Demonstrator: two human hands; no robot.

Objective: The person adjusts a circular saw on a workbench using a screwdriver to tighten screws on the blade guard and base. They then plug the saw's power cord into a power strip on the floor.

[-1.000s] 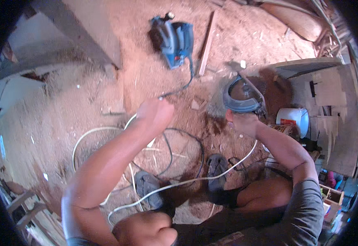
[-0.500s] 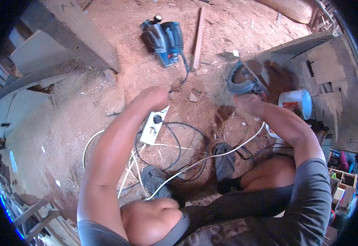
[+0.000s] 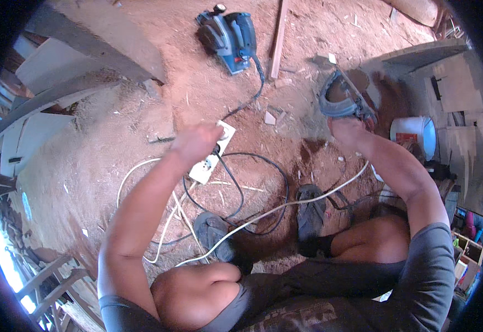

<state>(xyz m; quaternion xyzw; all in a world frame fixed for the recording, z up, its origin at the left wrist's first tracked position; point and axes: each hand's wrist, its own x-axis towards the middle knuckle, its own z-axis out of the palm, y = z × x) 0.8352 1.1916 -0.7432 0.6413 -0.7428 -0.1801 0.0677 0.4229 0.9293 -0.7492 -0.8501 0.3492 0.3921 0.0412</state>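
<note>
My left hand [image 3: 198,143] is closed at the upper left edge of a white power strip [image 3: 199,174]. Its fingertips overlap the strip, hiding part of the sockets. A black plug [image 3: 216,149] sits in the strip beside my fingers. My right hand [image 3: 348,130] is wrapped round the rear of a circular saw [image 3: 337,105], which rests on the sawdust-covered ground with its round blade toward the right. Ahead of my left hand lies a blue electric planer [image 3: 233,41]. The planer's dark cord [image 3: 252,98] runs back to the strip near my fingers; its end is hidden.
A white cable [image 3: 275,209] and a looped black cord [image 3: 283,182] cross the ground around my feet. A narrow wood strip [image 3: 278,41] lies right of the planer. A white bucket [image 3: 413,135] stands right of the saw. A thick timber beam [image 3: 106,41] is at the far left.
My left hand has shifted left and back along the power strip, uncovering its far end. My right hand stays on the circular saw. The whole view has shifted slightly.
</note>
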